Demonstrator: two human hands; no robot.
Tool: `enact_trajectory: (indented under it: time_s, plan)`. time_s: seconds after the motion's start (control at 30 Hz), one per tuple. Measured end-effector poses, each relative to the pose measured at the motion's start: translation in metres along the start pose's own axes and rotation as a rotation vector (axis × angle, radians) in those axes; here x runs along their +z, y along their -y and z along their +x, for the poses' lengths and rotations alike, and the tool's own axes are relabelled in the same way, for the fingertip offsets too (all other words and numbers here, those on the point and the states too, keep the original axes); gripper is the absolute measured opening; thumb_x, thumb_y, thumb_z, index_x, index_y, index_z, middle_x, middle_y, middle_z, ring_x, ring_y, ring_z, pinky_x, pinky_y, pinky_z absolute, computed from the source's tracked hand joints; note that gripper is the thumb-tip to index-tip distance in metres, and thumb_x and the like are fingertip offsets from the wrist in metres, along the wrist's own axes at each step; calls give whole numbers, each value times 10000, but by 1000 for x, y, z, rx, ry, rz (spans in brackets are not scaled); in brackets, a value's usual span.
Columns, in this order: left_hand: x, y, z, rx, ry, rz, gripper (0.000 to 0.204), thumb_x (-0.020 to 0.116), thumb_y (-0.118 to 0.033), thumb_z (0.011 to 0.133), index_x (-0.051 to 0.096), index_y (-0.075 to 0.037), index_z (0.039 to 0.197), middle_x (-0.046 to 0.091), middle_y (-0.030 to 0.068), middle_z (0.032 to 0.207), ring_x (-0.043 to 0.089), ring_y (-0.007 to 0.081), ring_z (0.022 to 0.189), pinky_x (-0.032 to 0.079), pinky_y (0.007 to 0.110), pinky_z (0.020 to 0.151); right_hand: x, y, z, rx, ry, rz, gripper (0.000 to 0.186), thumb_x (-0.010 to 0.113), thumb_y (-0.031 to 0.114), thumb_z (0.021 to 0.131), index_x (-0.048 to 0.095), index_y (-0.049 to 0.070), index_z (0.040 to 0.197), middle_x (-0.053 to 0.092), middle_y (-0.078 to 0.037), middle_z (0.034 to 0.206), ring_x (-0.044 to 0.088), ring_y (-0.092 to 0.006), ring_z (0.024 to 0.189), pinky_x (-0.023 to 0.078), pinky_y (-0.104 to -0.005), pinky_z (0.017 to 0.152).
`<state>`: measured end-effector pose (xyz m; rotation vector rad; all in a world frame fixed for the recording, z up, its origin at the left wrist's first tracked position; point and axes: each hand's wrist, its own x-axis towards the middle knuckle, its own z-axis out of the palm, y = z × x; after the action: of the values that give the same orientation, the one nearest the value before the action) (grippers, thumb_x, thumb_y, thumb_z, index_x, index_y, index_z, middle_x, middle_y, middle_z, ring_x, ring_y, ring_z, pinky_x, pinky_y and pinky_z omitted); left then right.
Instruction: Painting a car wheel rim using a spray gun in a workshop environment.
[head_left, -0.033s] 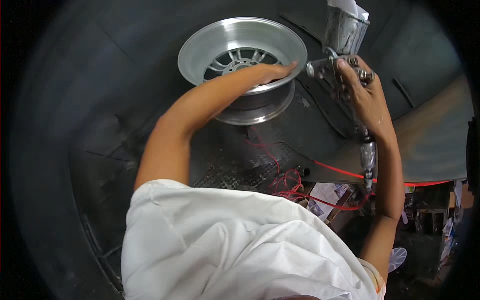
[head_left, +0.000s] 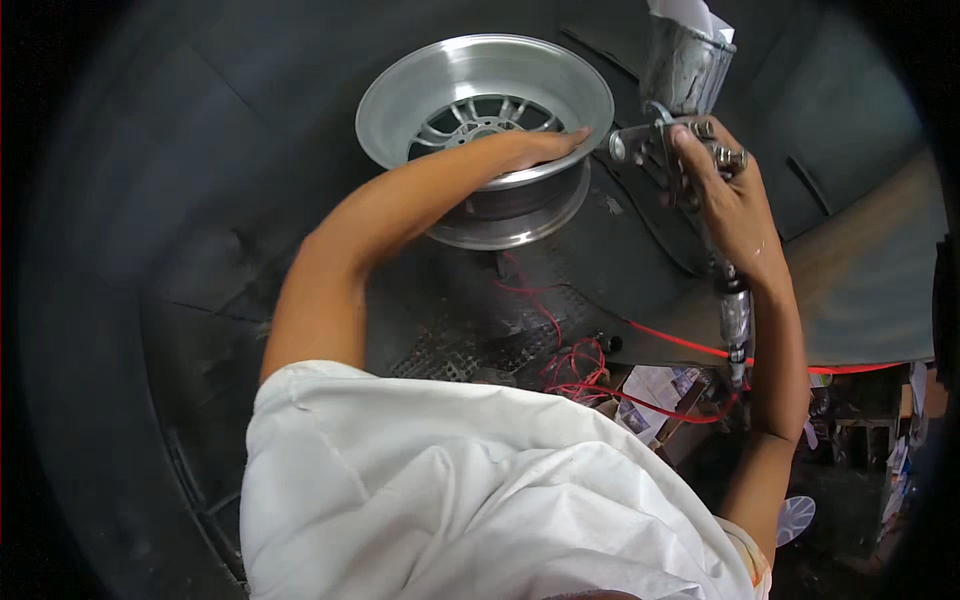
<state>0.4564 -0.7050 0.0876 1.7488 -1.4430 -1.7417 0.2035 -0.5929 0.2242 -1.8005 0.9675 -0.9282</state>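
A silvery alloy wheel rim [head_left: 505,75] is tilted, its hollow side and spokes showing, at the upper middle. My left hand [head_left: 540,148] reaches across its near edge, fingers stretched out flat along the inner wall at the right; the undersides of the fingers are hidden. To the right of the rim, my right hand [head_left: 735,195] is closed around a metal spray gun [head_left: 675,150]. A paint-smeared cup [head_left: 685,70] with white paper at its mouth sits atop the gun. The gun's nozzle points left at the rim, a small gap apart.
From the gun's lower fitting [head_left: 735,315] a red hose [head_left: 680,412] runs to the left. Thin red line lies tangled [head_left: 575,365] on the dark floor below the rim. Dark sheeting [head_left: 200,130] surrounds the work area. Papers [head_left: 650,395] and cluttered shelves [head_left: 865,440] stand at lower right.
My left elbow has shifted slightly left. The spray gun and its cup have moved a little to the left, while the rim looks unmoved.
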Motion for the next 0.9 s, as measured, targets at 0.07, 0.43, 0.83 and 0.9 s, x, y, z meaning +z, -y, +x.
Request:
enact_trajectory:
  time_s: [0.07, 0.43, 0.83, 0.9]
  plan:
    - [-7, 10, -21, -63, 27, 77, 803, 383, -689, 1068, 368, -130, 1645, 354, 180, 1687, 410, 309, 1515, 436, 499, 1165, -4, -2, -9, -10, 80, 130, 308, 654, 324, 1076, 689, 19, 1053, 608, 22, 790, 566, -68, 704, 472, -258, 647]
    - [-29, -20, -156, -13, 271, 633, 905, 348, -770, 1028, 371, -79, 1614, 383, 197, 1657, 382, 330, 1530, 322, 433, 1254, -11, 31, -23, -22, 179, 240, 304, 649, 284, 1077, 686, -10, 1144, 652, -6, 885, 567, -75, 843, 471, -261, 771]
    - [-154, 73, -269, 669, -951, 433, 405, 556, -282, 1108, 772, 59, 1071, 793, 111, 1009, 716, 181, 942, 543, 345, 937, 0, 30, -27, 0, 6, 94, 322, 655, 291, 1073, 683, -17, 1166, 668, -35, 881, 582, -91, 835, 486, -276, 769]
    - [-176, 113, -241, 393, -979, 245, 412, 559, -339, 1106, 778, 10, 1131, 786, 102, 1048, 710, 173, 971, 538, 338, 934, 0, 24, -25, 36, -69, 76, 327, 655, 303, 1074, 686, -13, 1154, 662, -37, 859, 578, -94, 809, 483, -280, 749]
